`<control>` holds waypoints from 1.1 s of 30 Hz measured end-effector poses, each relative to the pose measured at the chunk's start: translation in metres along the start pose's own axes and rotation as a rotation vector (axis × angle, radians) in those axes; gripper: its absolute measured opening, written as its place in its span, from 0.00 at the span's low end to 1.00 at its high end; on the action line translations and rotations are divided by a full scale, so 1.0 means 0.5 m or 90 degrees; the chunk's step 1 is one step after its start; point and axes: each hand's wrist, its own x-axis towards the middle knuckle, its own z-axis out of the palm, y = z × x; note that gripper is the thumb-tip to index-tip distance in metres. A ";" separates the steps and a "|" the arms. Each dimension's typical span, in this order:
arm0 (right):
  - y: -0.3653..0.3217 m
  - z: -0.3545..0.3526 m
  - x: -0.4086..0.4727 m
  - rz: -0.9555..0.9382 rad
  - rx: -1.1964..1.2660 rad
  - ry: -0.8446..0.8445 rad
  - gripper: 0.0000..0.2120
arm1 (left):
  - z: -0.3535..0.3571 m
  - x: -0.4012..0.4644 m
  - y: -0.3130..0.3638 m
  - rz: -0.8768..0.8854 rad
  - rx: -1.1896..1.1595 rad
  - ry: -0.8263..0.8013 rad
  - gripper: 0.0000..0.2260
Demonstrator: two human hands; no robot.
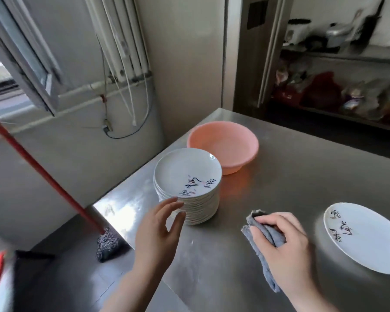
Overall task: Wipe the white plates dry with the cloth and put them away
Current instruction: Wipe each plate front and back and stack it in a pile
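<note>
L hand (159, 228) fingers spread by plate stack (187, 183); R hand (282, 242) clamps cloth (262, 239).

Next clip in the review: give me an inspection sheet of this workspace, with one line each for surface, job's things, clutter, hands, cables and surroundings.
Surface: steel table, bare and reflective, with faint smears.
Job's things: stack of white plates near the table's left edge; single white plate lying apart at the right; grey cloth.
Clutter: pink basin behind the stack; it looks empty.
Hands: left hand open, fingers at the stack's near rim; right hand grips the cloth on the table.
Cables: wires hang down the wall under the pipes.
Surroundings: red-handled mop leaning left of the table; open window; shelf rack with blurred goods.
</note>
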 end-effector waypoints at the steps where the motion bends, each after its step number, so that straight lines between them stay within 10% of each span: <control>1: -0.012 0.029 0.011 -0.004 0.000 0.010 0.12 | -0.009 0.029 -0.017 0.020 0.001 0.010 0.07; 13: -0.146 0.222 0.089 0.019 -0.032 0.138 0.10 | -0.018 0.317 -0.166 0.021 0.077 -0.155 0.12; 33: -0.143 0.202 0.090 0.019 -0.058 0.170 0.18 | 0.012 0.337 -0.139 -0.171 -0.143 -0.127 0.11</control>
